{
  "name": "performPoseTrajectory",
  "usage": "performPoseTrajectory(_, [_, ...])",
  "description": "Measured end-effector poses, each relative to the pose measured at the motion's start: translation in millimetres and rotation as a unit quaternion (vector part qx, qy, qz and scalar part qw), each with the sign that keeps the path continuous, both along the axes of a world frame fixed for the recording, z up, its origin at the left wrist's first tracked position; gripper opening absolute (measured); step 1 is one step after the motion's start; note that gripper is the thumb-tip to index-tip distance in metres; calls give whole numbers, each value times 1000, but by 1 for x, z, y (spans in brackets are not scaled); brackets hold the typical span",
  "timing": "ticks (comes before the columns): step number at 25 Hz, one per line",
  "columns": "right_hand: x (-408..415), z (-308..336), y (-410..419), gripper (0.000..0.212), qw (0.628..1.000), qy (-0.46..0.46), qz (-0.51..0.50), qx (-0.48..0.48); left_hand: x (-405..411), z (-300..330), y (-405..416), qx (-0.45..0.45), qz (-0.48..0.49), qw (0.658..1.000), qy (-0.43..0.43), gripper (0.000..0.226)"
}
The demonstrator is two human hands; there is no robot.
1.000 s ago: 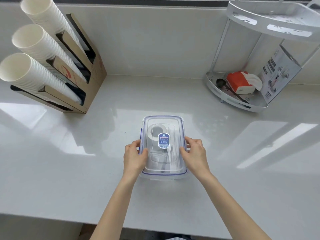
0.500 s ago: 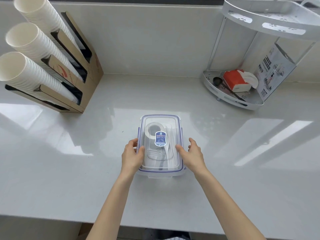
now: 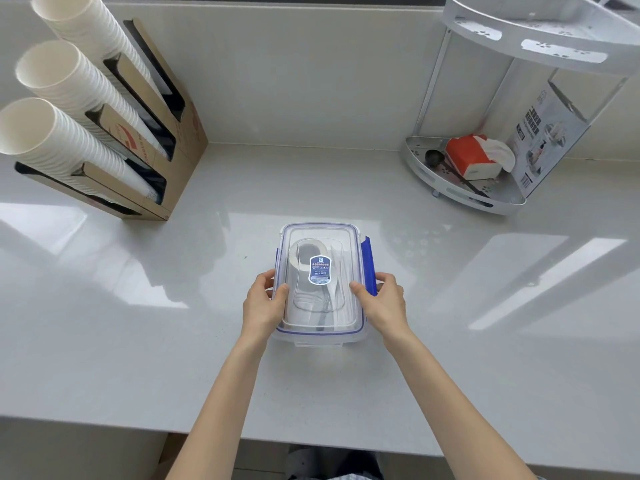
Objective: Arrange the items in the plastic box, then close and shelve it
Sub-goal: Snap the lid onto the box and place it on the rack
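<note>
Two bare forearms are seen, with no sleeves, watches, rings or bracelets worn. The left hand (image 3: 264,306) and right hand (image 3: 382,304) are ungloved, the nails kept short and unpainted. Dark footwear is glimpsed below, blurred.

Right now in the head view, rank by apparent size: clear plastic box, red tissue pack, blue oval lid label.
1. Clear plastic box with blue-trimmed lid, nearest the camera
2. Red tissue pack, farther back, so understated
3. Blue oval lid label

Plastic box (image 3: 320,285) sits mid-counter (image 3: 138,341), cup holder (image 3: 114,133) behind-left, rack (image 3: 485,168) behind-right.
</note>
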State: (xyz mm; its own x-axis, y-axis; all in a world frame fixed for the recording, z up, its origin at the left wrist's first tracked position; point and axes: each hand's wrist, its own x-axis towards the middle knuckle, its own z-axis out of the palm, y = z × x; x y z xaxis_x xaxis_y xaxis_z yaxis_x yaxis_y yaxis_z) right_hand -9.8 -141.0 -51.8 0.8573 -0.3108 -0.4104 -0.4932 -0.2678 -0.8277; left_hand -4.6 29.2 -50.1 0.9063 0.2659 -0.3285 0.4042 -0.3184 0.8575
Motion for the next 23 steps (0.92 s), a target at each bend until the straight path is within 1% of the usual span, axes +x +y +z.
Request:
performPoseTrajectory(3, [-3,2,7,44,999,-36,2,-30,-1,0,0,-5,-1,1000,-2,40])
performPoseTrajectory(13, [-1,2,16,28,993,-58,27,-98,-2,-1,2,-13,-2,1000,7,40])
performPoseTrajectory(20, [1,1,12,30,993,-56,44,-97,-2,-2,7,-76,-6,996,39,44])
performPoseTrajectory(23, [1,2,11,31,993,-54,49,-94,-2,-3,10,-130,11,988,86,57])
